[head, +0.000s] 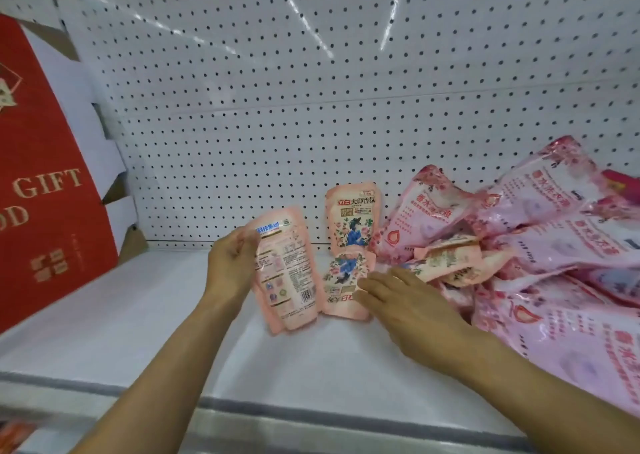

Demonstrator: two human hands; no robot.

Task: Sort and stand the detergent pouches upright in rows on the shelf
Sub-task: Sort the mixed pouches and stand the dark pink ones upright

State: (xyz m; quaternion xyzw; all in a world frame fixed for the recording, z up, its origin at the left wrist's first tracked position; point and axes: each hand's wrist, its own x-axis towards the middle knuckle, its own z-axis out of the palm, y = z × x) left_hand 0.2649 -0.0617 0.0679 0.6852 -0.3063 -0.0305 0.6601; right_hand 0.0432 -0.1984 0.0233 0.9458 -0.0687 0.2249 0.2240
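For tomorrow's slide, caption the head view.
Left hand holds a peach pouch; right hand reaches another lying flat.

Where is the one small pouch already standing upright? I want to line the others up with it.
In the head view, the upright pouch stands right of centre against the pegboard back wall, just left of the large pink pouches.

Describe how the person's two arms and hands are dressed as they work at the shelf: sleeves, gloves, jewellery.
Both forearms are bare right to the frame edge; no sleeves show. The left hand and right hand wear no gloves. No watch, bracelet or ring can be made out.
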